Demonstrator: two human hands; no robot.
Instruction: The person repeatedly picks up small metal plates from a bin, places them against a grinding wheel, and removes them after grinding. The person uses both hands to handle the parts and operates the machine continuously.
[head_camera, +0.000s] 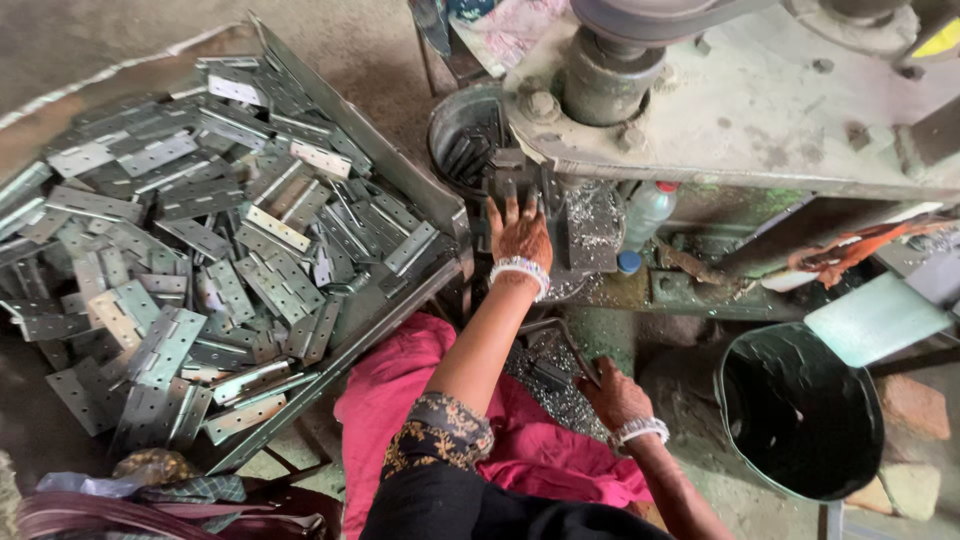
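Dusty workshop floor lies under us. Our left hand (521, 232) holds a hinge (507, 172) flat in the grey machine (740, 110); fingers could get pinched there. Our right hand (612, 395) grips a lever (560, 335). Beside the machine stands a clear bottle (648, 212) with a red cap. More hinges fill the metal tray (400, 180).

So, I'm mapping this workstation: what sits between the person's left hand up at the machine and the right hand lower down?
In the head view, between the left hand and the right hand lies a heap of metal shavings on pink cloth.
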